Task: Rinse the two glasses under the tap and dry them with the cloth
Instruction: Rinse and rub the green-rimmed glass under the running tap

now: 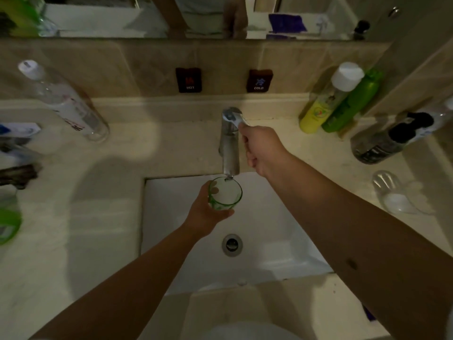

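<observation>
Two dark wall tags above the tap (230,141) read "HOT" (188,80) and "COLD" (259,80). The right hand (263,149) reaches forward, its grip closed around the tap's lever. The left hand (208,213) has its grip wrapped round a green-tinted glass (225,192), held upright over the sink (282,231) just under the spout. The second, clear glass (392,192) lies on the table at right.

Bottles on the counter: clear one (63,101) left, yellow (316,114), green (350,104) right.
</observation>
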